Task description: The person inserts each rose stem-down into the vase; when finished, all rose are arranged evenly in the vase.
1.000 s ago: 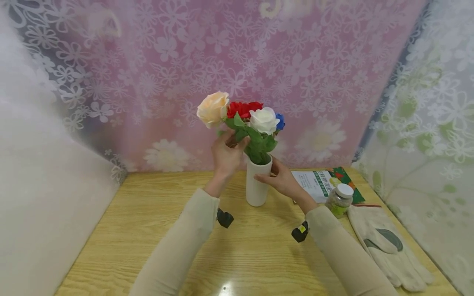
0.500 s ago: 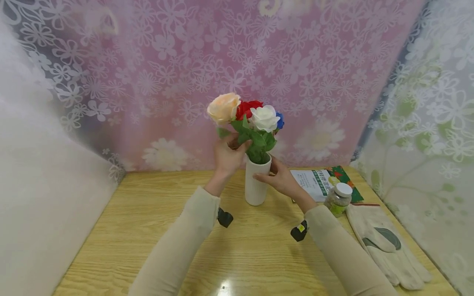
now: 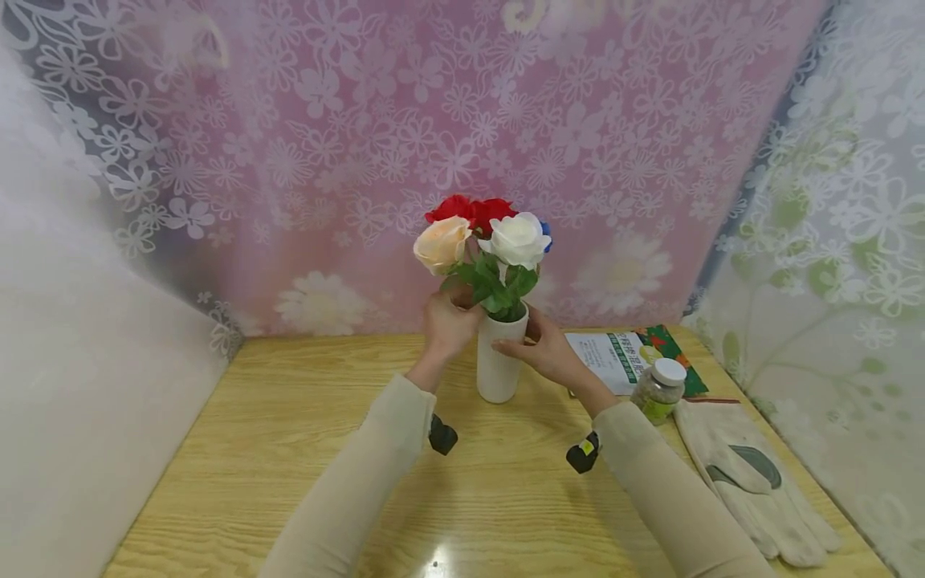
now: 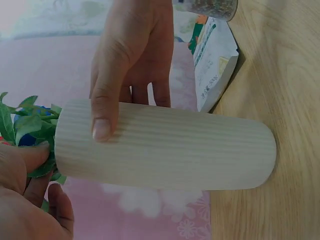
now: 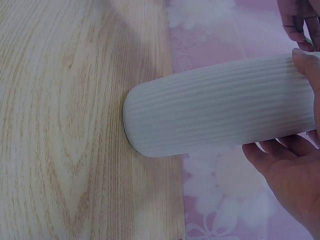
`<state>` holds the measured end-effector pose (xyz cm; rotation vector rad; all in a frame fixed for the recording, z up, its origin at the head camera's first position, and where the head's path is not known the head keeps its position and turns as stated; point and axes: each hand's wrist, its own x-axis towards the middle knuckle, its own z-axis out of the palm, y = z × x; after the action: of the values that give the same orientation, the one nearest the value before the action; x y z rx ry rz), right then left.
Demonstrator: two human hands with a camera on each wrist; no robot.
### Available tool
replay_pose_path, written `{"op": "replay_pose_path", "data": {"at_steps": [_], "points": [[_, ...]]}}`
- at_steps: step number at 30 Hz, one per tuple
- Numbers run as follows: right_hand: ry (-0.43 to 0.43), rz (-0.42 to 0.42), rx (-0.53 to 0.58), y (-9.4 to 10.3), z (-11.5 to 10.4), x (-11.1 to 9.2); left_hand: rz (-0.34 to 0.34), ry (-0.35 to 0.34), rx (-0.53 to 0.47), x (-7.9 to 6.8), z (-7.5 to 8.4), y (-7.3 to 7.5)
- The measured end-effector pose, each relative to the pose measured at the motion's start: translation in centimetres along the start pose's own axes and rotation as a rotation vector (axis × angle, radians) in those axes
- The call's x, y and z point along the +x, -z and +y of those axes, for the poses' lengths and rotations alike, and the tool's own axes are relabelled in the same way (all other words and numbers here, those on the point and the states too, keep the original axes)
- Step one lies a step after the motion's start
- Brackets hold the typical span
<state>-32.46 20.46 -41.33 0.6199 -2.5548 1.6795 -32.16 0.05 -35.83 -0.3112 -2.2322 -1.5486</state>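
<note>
A white ribbed vase [image 3: 499,371] stands upright on the wooden table. My right hand [image 3: 555,353] holds it near the top, thumb in front and fingers behind. At the mouth, my left hand [image 3: 450,325] pinches the leafy stem of the peach rose [image 3: 442,244]; the left wrist view shows its thumb [image 4: 35,156] against green leaves [image 4: 31,127] right at the rim. A white rose [image 3: 517,239], red flowers [image 3: 493,213] and a partly hidden blue flower [image 3: 547,234] also rise from the vase. The lower stems are hidden inside it.
Right of the vase lie a white and green printed packet [image 3: 610,361] and a clear jar [image 3: 659,392] with a white lid. A pair of pale work gloves [image 3: 755,482] rests along the right table edge. A pink flowered backdrop [image 3: 347,160] hangs behind.
My left hand has lowered toward the vase mouth, and the peach rose has come down and right. More of the red flowers shows behind it. My right hand stays on the vase.
</note>
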Motion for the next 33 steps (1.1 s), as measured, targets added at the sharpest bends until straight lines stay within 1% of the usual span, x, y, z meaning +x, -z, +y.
{"op": "replay_pose_path", "data": {"at_steps": [3,7,15,18,21,24,27,30,33], "points": [[0.019,-0.004,0.0,0.0,0.0,0.1,-0.031,-0.01,-0.004,-0.3,-0.2,-0.3],[0.029,-0.009,-0.003,0.0,0.1,0.1,-0.038,-0.025,-0.01,-0.4,-0.3,-0.6],[0.058,-0.025,-0.011,0.2,0.0,0.0,-0.084,-0.063,-0.125,-0.5,-1.1,-0.2],[0.06,-0.024,-0.019,0.2,0.0,0.0,-0.076,-0.081,-0.131,-0.6,-1.2,0.0],[0.043,-0.017,-0.02,0.2,-0.1,0.0,-0.058,-0.099,-0.125,-0.5,-1.2,0.0],[0.04,-0.016,-0.019,0.2,-0.1,0.1,-0.037,-0.132,-0.12,-0.5,-0.9,-0.1],[0.066,-0.018,-0.02,0.2,0.1,0.2,-0.021,-0.193,-0.111,-0.4,-0.7,-0.2],[0.098,-0.025,-0.014,0.1,0.2,0.2,-0.021,-0.267,-0.088,-0.4,-0.7,-0.5],[0.113,-0.023,-0.007,0.0,0.3,0.2,-0.031,-0.298,-0.063,-0.5,-1.1,-0.9]]}}
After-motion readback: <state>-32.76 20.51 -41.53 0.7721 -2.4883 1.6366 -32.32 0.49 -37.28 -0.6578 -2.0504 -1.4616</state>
